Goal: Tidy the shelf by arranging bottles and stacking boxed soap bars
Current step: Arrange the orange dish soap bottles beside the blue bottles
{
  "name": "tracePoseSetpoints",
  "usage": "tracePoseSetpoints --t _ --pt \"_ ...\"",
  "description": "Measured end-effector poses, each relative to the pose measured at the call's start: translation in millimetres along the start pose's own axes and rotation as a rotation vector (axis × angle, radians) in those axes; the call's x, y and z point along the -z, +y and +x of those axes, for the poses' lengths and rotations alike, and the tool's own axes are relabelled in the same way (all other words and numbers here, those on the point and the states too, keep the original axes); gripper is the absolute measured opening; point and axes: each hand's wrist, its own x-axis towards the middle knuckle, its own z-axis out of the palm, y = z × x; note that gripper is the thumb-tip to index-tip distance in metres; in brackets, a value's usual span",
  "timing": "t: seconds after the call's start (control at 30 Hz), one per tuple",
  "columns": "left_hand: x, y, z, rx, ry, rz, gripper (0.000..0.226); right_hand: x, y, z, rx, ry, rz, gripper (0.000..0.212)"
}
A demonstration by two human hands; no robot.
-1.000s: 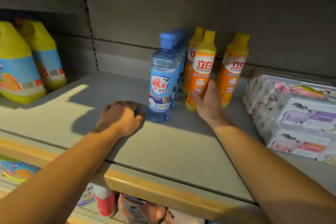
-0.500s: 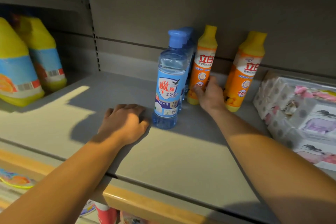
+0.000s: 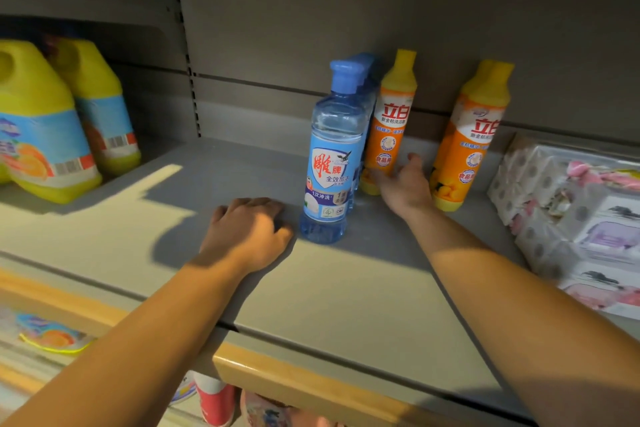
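Right now the right hand [image 3: 405, 187] reaches to about 1 o'clock, fingers [image 3: 414, 159] loosely spread against the base of the orange bottle [image 3: 389, 121], likely nudging it back beside the blue bottle [image 3: 330, 163] row. A second orange bottle [image 3: 469, 135] stands apart at 2 o'clock, just beside the soap packs [image 3: 581, 218] at 3. The left hand [image 3: 247, 234] rests on the shelf [image 3: 346, 288], fingers curled under, holding nothing, probably bracing. Yellow jugs [image 3: 45, 125] sit at 9.
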Motion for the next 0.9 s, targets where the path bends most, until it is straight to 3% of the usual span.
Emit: tracePoseSetpoints --t 0.1,0.23,0.4,0.6,0.77,0.9 --pt "5 1 -3 0.011 0.028 -0.041 0.034 15 6 -13 0.03 0.039 -0.015 0.064" --pt "20 11 -18 0.013 0.158 -0.311 0.009 48 10 -28 0.133 0.156 0.025 0.042" --pt "47 45 -48 -0.24 0.242 -0.497 0.017 92 14 -27 0.147 0.373 0.068 0.03" --pt "40 116 -42 -0.352 0.048 -0.603 0.018 118 8 -13 0.133 0.493 0.091 0.037" --pt "7 157 -2 -0.309 -0.131 -0.5 0.028 126 -2 8 0.145 0.399 -0.008 0.048" --pt "-21 161 15 -0.324 -0.153 -0.331 0.043 122 -3 25 0.141 0.33 0.012 0.054"
